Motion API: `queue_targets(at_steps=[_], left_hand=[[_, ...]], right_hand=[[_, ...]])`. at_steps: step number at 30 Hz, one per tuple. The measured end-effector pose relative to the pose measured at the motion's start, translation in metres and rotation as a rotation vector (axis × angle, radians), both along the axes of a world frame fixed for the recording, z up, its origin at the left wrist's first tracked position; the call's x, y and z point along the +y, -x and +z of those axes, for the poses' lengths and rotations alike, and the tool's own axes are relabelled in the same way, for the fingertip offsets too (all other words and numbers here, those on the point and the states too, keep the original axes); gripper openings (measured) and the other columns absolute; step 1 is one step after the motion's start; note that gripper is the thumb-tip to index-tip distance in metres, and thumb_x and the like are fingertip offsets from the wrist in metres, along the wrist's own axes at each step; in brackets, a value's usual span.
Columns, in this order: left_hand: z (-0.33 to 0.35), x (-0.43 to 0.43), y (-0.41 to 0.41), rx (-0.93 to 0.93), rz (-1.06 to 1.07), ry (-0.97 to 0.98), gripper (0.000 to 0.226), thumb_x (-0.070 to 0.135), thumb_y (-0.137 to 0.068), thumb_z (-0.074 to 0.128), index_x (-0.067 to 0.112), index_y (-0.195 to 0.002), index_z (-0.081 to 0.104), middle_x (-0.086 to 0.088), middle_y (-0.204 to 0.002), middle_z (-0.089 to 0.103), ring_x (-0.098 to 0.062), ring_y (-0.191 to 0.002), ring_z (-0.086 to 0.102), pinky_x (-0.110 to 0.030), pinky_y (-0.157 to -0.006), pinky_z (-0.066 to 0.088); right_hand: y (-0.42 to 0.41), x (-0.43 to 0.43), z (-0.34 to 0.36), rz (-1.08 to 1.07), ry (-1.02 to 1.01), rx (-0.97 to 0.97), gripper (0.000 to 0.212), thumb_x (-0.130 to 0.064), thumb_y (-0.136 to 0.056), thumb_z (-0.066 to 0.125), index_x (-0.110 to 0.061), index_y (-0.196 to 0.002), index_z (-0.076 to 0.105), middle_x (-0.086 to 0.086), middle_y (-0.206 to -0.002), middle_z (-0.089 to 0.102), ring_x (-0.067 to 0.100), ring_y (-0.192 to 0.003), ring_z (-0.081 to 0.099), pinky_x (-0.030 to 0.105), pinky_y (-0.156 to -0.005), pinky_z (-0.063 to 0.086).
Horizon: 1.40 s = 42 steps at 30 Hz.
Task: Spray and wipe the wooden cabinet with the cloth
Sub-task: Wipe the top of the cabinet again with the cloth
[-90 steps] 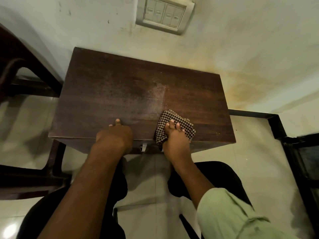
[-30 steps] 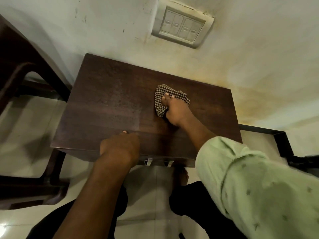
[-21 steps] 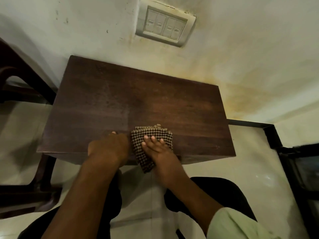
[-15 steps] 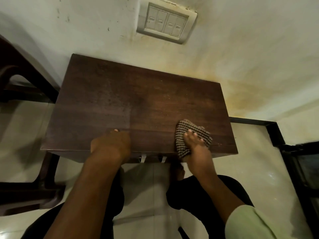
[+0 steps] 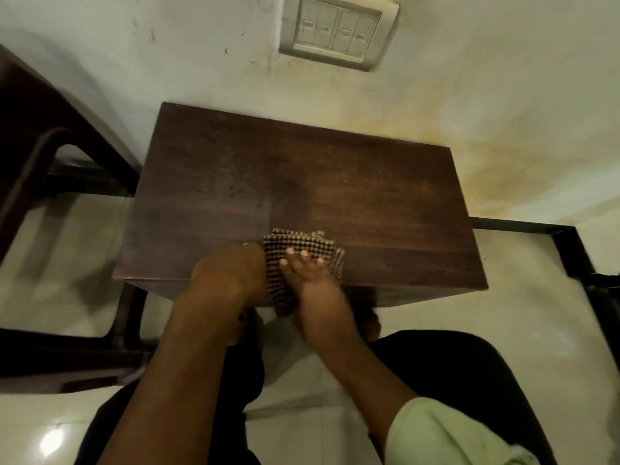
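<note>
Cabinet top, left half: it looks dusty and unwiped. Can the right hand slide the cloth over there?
Probably yes, farther back. The left hand rests on the front edge beside the cloth, blocking the right hand there; behind it the cabinet top lies bare.

Cabinet (image 5: pixel 335 182): dark brown wood, grain running lengthwise, matt finish. Left half of the surface is dull and speckled; the right half is a smoother, warmer brown.
Cloth (image 5: pixel 302 245) at the front edge: woven fabric, small dark-and-beige check, nubbly, hanging limp over the edge.
Wall (image 5: pixel 503 95): matt paint, scuffed, yellow-stained.
Switch plate (image 5: pixel 339 30): off-white plastic, smooth.
Floor (image 5: pixel 530 330): pale tile, glossy, with a bright light spot.
Chair (image 5: pixel 33 146) off the left edge: dark, smooth, faint sheen.
Sleeve (image 5: pixel 446 434): pale green cloth, soft creases.
</note>
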<state>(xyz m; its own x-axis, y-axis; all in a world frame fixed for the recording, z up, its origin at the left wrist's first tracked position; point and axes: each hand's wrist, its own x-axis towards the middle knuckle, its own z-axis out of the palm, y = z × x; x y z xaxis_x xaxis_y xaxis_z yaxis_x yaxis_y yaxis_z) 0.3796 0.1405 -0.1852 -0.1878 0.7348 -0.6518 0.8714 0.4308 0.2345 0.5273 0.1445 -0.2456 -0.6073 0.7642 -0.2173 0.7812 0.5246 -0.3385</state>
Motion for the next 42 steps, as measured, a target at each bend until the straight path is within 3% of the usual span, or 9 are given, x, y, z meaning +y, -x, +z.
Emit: queue_targets(at_steps=[7, 11, 14, 17, 21, 27, 33, 37, 42], left_hand=[[0.004, -0.01, -0.003, -0.053, -0.014, -0.044, 0.036, 0.022, -0.093, 0.055, 0.008, -0.126, 0.051, -0.012, -0.129, 0.053, -0.03, -0.116, 0.053, -0.046, -0.1, 0.044], [0.01, -0.013, -0.004, -0.105, 0.006, -0.036, 0.049, 0.024, -0.095, 0.052, 0.007, -0.139, 0.038, -0.015, -0.141, 0.043, -0.032, -0.126, 0.046, -0.046, -0.105, 0.039], [0.007, -0.03, 0.019, -0.173, 0.112, -0.199, 0.036, 0.022, -0.093, 0.052, 0.013, -0.129, 0.049, -0.011, -0.125, 0.058, -0.028, -0.11, 0.057, -0.045, -0.096, 0.047], [-0.004, -0.054, 0.053, -0.01, 0.195, -0.3, 0.033, 0.021, -0.095, 0.049, 0.015, -0.127, 0.049, -0.01, -0.12, 0.059, -0.025, -0.102, 0.059, -0.039, -0.089, 0.049], [-0.01, -0.074, 0.089, 0.188, 0.357, -0.239, 0.047, 0.02, -0.094, 0.052, 0.011, -0.137, 0.04, -0.015, -0.142, 0.041, -0.031, -0.115, 0.053, -0.045, -0.09, 0.047], [-0.018, -0.081, 0.103, 0.167, 0.336, -0.198, 0.053, 0.016, -0.093, 0.052, 0.011, -0.142, 0.034, -0.01, -0.151, 0.029, -0.031, -0.113, 0.053, -0.043, -0.088, 0.045], [-0.024, -0.084, 0.108, 0.162, 0.282, -0.2, 0.066, 0.011, -0.09, 0.052, 0.01, -0.15, 0.023, -0.008, -0.16, 0.009, -0.028, -0.119, 0.052, -0.038, -0.094, 0.045], [-0.022, -0.082, 0.109, 0.158, 0.347, -0.26, 0.063, 0.014, -0.091, 0.052, 0.008, -0.148, 0.025, -0.014, -0.144, 0.041, -0.027, -0.108, 0.057, -0.038, -0.085, 0.048], [-0.024, -0.089, 0.119, 0.084, 0.495, -0.394, 0.027, 0.022, -0.094, 0.05, 0.014, -0.119, 0.058, -0.011, -0.104, 0.066, -0.025, -0.086, 0.062, -0.038, -0.075, 0.054]], right_hand=[[-0.036, 0.026, 0.018, -0.332, 0.035, -0.107, 0.069, -0.004, -0.086, 0.054, -0.011, -0.149, 0.028, 0.007, -0.159, 0.015, 0.023, -0.148, 0.01, 0.035, -0.121, 0.004], [0.008, 0.013, 0.016, -0.37, -0.042, -0.099, 0.066, -0.006, -0.086, 0.052, -0.013, -0.148, 0.031, 0.008, -0.16, 0.015, 0.026, -0.148, 0.01, 0.037, -0.12, 0.004], [0.056, 0.0, 0.009, -0.181, -0.02, -0.068, 0.064, -0.016, -0.091, 0.054, -0.015, -0.149, 0.027, 0.006, -0.16, 0.014, 0.025, -0.148, 0.009, 0.037, -0.119, -0.001], [0.102, -0.01, 0.008, -0.017, -0.023, 0.002, 0.061, -0.022, -0.094, 0.05, -0.015, -0.149, 0.026, 0.005, -0.16, 0.015, 0.024, -0.148, 0.009, 0.039, -0.12, 0.001], [0.095, -0.004, 0.013, 0.145, -0.007, 0.0, 0.064, -0.012, -0.091, 0.05, -0.015, -0.15, 0.025, 0.002, -0.16, 0.014, 0.02, -0.148, 0.009, 0.036, -0.121, -0.001], [0.038, 0.008, 0.019, -0.155, -0.011, -0.037, 0.072, -0.001, -0.085, 0.053, -0.014, -0.15, 0.024, 0.002, -0.159, 0.015, 0.018, -0.148, 0.007, 0.035, -0.122, 0.001], [0.088, -0.01, 0.021, -0.177, -0.023, -0.065, 0.067, -0.004, -0.088, 0.048, -0.011, -0.15, 0.023, 0.008, -0.16, 0.012, 0.025, -0.148, 0.006, 0.04, -0.121, 0.003], [0.153, -0.019, 0.018, 0.06, -0.033, -0.053, 0.065, -0.017, -0.093, 0.048, -0.012, -0.151, 0.021, 0.007, -0.16, 0.012, 0.027, -0.148, 0.007, 0.042, -0.121, 0.004], [0.188, -0.007, 0.012, 0.327, -0.043, 0.03, 0.057, -0.02, -0.094, 0.047, -0.014, -0.148, 0.03, 0.005, -0.158, 0.021, 0.024, -0.147, 0.014, 0.039, -0.121, 0.006]])
